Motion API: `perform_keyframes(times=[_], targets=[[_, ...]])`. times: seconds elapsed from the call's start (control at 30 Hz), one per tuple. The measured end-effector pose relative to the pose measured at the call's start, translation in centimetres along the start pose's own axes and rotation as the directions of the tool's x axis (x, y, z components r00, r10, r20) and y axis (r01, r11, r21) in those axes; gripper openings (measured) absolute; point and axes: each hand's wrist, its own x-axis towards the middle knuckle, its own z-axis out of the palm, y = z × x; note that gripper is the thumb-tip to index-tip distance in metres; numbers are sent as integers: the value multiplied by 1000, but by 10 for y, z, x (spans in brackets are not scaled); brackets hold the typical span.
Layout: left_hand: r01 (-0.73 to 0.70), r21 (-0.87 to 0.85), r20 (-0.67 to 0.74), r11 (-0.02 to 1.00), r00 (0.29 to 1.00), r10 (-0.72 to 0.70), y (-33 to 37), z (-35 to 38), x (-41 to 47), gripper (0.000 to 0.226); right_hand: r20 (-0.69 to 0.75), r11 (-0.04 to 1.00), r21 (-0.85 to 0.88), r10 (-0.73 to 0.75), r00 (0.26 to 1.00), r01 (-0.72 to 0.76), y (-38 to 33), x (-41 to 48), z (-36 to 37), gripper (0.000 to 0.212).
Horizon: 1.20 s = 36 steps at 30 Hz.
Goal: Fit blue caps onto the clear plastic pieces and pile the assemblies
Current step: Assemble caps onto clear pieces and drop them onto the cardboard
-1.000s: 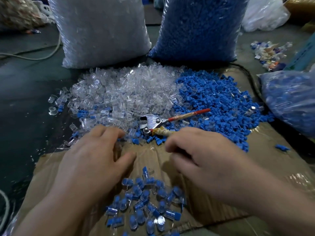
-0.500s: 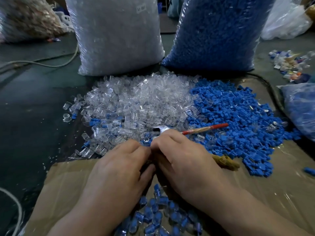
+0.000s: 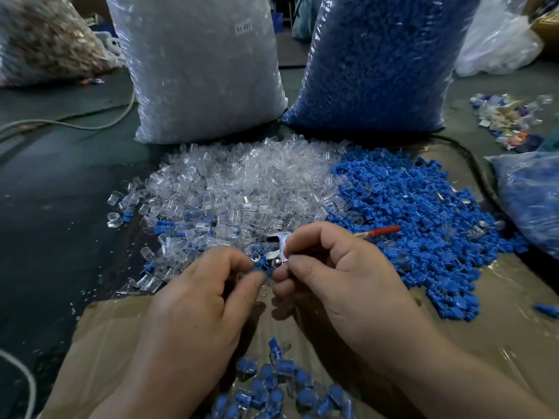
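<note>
While both hands meet fingertip to fingertip: left hand (image 3: 193,300) pinches a blue cap (image 3: 260,266); right hand (image 3: 338,276) pinches something small (clear piece, apparently). Finished assemblies (image 3: 272,385) lie just below, towards the person.

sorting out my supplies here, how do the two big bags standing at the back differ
The left bag is filled with clear pieces and looks whitish; the right bag is filled with blue caps and looks solid blue. The left bag carries a small white label near its top; no label shows on the right bag. The left bag stands behind the loose clear pile, the right bag behind the loose blue pile. Both are upright, full, transparent plastic sacks.
</note>
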Motion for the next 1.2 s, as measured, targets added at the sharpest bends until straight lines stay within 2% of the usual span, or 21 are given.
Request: perform_keyframes(times=[0.13,0.23,0.27,0.4,0.47,0.57,0.7,0.8,0.87,0.93,1.03,1.13,1.2], targets=[[72,-216,4,974,997,-73,-1,0,-4,21,54,981,183,51,997,-60,-1,-1,-1,25],[148,-368,58,918,989,-136,-1,2,-4,9,89,949,307,48,995,-73,-3,-3,-2,14],[184,-423,92,887,983,-160,-1,2,-4,8,95,939,334,49,994,-78,-3,-2,-3,13],[339,-633,228,696,941,-251,0,5,-2,29,107,927,368,40,993,-77,-7,-3,-9,29],[357,-695,217,624,932,-292,0,6,-1,21,118,924,378,17,993,-61,-8,-5,-13,32],[348,-769,174,537,921,-348,-6,4,3,17,99,915,403,-17,995,-25,-7,-5,-17,25],[338,-832,196,440,921,-338,-9,-2,4,5,-11,961,272,-42,999,43,-7,-4,-22,20],[367,-838,275,405,924,-267,-4,-3,2,22,35,994,82,-70,997,67,-8,-8,-22,20],[376,-816,311,439,926,-215,1,-2,0,26,98,995,30,-102,990,99,-8,-13,-18,23],[356,-797,308,487,934,-179,2,1,-1,27,138,992,5,-125,983,126,-8,-15,-14,16],[338,-798,312,499,940,-138,1,4,-3,27,151,984,-48,-161,975,170,-6,-16,-12,12],[327,-783,331,529,939,-91,1,5,-4,28,161,952,-191,-208,965,238,-6,-17,-12,23],[313,-780,323,541,943,-79,1,5,-4,27,168,926,-271,-224,960,263,-5,-18,-12,21]])
